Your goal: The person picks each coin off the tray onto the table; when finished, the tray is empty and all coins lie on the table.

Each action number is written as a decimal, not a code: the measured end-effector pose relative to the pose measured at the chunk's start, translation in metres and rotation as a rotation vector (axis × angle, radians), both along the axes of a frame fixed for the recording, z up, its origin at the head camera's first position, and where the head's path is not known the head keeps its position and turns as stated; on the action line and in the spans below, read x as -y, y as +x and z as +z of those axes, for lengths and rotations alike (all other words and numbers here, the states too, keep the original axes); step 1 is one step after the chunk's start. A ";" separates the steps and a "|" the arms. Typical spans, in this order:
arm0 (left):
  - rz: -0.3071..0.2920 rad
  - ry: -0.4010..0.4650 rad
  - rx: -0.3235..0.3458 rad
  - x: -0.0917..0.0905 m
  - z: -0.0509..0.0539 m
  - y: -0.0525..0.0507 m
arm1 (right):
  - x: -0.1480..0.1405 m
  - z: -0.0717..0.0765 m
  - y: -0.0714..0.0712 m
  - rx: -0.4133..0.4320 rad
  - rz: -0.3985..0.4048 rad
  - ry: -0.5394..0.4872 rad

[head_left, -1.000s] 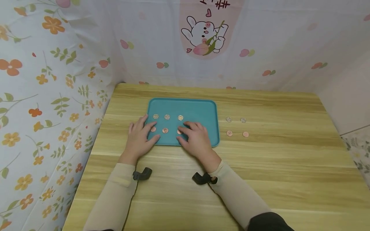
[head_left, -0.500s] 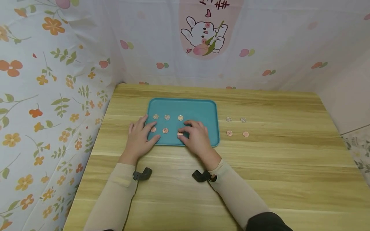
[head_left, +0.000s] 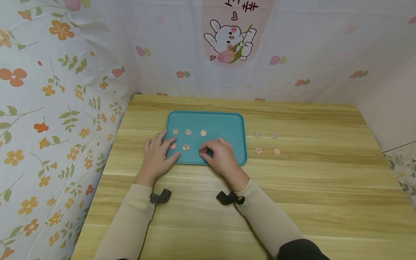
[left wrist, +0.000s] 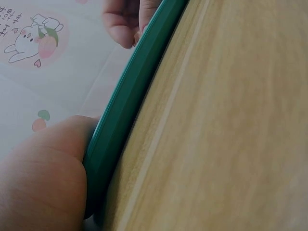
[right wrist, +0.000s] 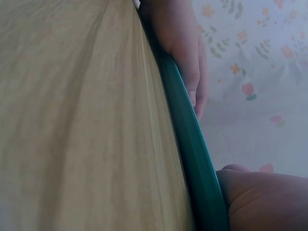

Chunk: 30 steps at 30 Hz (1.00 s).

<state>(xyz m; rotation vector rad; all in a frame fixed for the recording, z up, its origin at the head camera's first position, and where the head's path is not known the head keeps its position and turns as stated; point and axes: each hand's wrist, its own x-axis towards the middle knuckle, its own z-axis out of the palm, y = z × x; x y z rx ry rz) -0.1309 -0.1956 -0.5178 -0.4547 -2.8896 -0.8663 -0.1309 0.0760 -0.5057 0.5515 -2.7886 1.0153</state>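
Observation:
A teal tray (head_left: pixel 224 124) lies on the table, holding a row of three silvery coins (head_left: pixel 188 132) and, below it, copper coins (head_left: pixel 186 147). My right hand (head_left: pixel 221 156) pinches a copper coin (head_left: pixel 203 150) between thumb and index finger over the tray's lower middle; the fingers mostly cover it. My left hand (head_left: pixel 155 159) rests with spread fingers at the tray's left edge, one finger by the leftmost copper coin (head_left: pixel 173 146). In the left wrist view the tray's side (left wrist: pixel 127 103) hides most of the right hand (left wrist: pixel 126 21).
Right of the tray, two silvery coins (head_left: pixel 257 134) and two copper coins (head_left: pixel 258 150) lie on the wooden table (head_left: pixel 325 173). A patterned cloth (head_left: pixel 182 39) hangs behind the table and along its left side. A dark device is strapped to each wrist.
My right thumb and index finger have closed on the copper coin, which was flat on the tray and then tilted up between them. The left hand has stayed in place.

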 end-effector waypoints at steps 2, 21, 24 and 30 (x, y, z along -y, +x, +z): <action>0.001 -0.003 0.000 0.000 0.000 0.000 | 0.000 -0.001 0.001 -0.029 0.030 -0.010; 0.003 -0.007 0.015 -0.001 0.002 0.001 | -0.002 0.003 -0.001 0.083 0.031 -0.109; 0.003 -0.006 0.015 -0.001 0.002 0.000 | -0.002 0.003 -0.001 0.086 0.039 -0.086; 0.004 -0.003 0.008 -0.001 0.002 0.001 | -0.003 0.004 0.000 0.062 0.063 -0.041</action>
